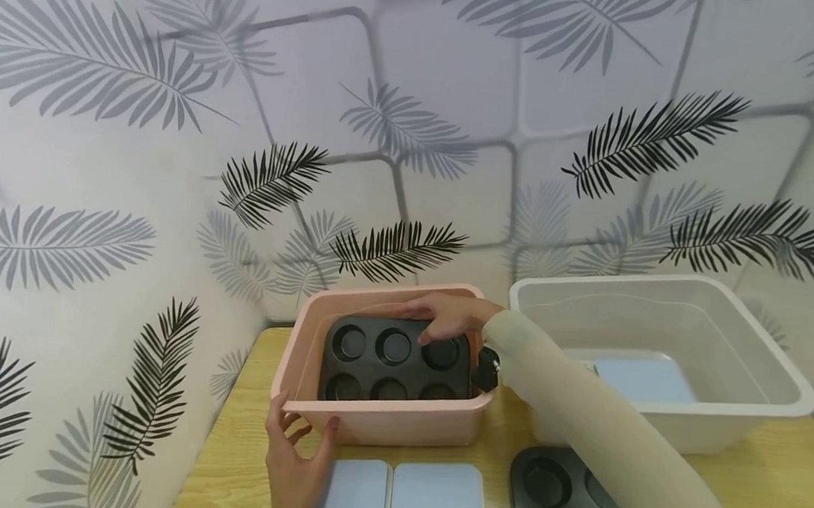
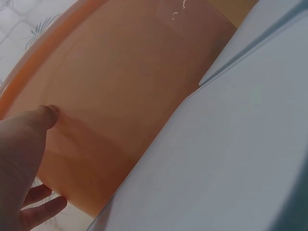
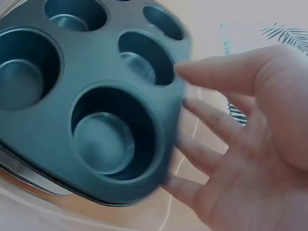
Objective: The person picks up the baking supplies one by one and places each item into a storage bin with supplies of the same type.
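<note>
Head view shows a pink tub (image 1: 381, 421) near the table's (image 1: 776, 476) back left, close to the leaf-patterned wall, with a white tub (image 1: 746, 385) just beside it on the right. Inside the pink tub leans one dark six-cup muffin tray (image 1: 393, 358); the right hand (image 1: 445, 315) rests on its top edge, thumb and fingers curled over the rim, though the wrist view shows the fingers (image 3: 211, 77) fairly spread beside the tray. The left hand (image 1: 295, 459) touches the tub's near left corner, thumb on the rim, fingers loose. Two pale blue lids (image 1: 399, 493) lie before the tub; a second muffin tray (image 1: 547, 487) sits under the right sleeve.
</note>
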The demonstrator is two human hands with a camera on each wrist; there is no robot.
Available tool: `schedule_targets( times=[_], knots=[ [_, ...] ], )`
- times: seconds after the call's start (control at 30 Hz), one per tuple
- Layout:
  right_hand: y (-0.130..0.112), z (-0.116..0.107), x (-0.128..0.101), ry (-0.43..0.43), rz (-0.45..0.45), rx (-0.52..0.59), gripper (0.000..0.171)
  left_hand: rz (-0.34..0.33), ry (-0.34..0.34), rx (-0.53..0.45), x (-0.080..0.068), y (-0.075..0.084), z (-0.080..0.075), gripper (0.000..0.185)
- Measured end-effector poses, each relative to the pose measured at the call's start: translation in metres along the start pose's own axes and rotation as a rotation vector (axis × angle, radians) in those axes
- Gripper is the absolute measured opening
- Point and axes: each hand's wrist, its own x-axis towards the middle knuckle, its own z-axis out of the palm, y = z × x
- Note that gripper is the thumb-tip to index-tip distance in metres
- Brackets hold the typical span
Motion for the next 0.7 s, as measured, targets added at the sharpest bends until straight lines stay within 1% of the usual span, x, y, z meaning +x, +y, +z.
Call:
schedule_targets(
  times=[0.13,0.3,0.5,0.7],
  knots=[
    [0.0002,0.0025,0.0017,-0.016,-0.027,0.034,0.071,-0.036,-0.02,0.01,-0.0003,0.0034,-0.0016,0.095],
    [-0.0023,0.0048,0.0003,-0.021,-0.024,0.027,0.07,-0.076,-0.037,0.021,-0.0001,0.0072,-0.0027,0.093],
    [-0.0035,0.0058,-0.0026,-0.023,-0.027,0.028,0.071,-0.084,-0.04,0.033,-0.0014,0.0096,-0.0033,0.091],
    [-0.003,0.0068,-0.007,0.015,-0.032,0.066,0.065,-0.089,-0.044,0.033,0.0008,0.0086,-0.0035,0.092]
  ],
)
